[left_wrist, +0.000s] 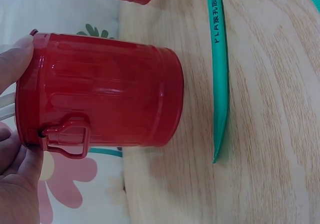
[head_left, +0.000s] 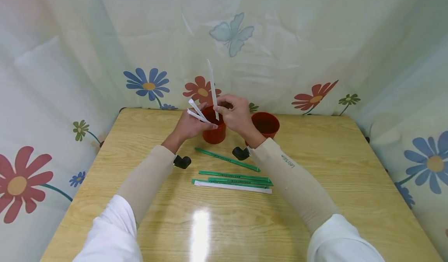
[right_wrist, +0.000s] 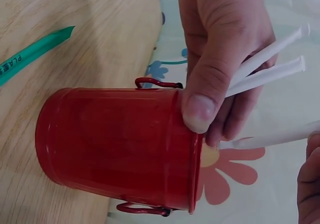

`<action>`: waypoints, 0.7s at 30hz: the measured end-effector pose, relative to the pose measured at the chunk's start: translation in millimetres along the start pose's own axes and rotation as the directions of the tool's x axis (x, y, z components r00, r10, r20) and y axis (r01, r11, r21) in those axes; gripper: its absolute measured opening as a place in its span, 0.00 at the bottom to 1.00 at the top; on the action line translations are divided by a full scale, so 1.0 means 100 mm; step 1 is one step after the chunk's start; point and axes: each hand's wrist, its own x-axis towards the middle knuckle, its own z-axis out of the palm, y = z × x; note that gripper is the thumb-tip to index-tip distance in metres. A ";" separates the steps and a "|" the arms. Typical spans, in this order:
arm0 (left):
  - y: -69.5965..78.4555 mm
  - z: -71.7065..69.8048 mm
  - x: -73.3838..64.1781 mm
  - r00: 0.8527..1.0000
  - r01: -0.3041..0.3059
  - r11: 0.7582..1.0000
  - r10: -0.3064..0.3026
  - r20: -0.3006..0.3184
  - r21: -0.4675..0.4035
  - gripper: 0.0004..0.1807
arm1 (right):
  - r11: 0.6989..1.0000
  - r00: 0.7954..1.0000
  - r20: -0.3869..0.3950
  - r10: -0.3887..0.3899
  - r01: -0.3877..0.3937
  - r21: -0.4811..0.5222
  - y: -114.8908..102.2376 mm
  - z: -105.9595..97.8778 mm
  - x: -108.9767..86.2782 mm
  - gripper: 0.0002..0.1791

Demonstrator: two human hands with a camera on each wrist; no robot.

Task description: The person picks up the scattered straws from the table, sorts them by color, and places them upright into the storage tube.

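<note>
My left hand (head_left: 189, 125) grips the rim of a small red metal bucket (head_left: 214, 135) near the table's back edge. Side handles (left_wrist: 70, 139) show on the bucket in the wrist views. Two straws in white wrappers (right_wrist: 275, 59) stick out of the bucket beside the left fingers. Above the opening, my right hand (head_left: 236, 112) pinches another white-wrapped straw (head_left: 212, 84) near its lower end, which points down into the bucket. In the right wrist view only a small part of the right hand (right_wrist: 311, 179) appears at the edge.
A second red bucket (head_left: 274, 133) stands to the right, partly behind the right wrist. Nearer me lie several straws in green wrappers (head_left: 229, 159) and one white-wrapped straw (head_left: 232, 186). Behind the table hangs a flowered curtain (head_left: 280, 60).
</note>
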 end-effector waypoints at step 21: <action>-0.02 0.03 0.04 0.994 -0.107 0.994 0.107 -0.001 0.000 0.30 | 0.997 0.984 0.169 0.052 -0.043 -0.057 0.19 0.10 -0.18 0.06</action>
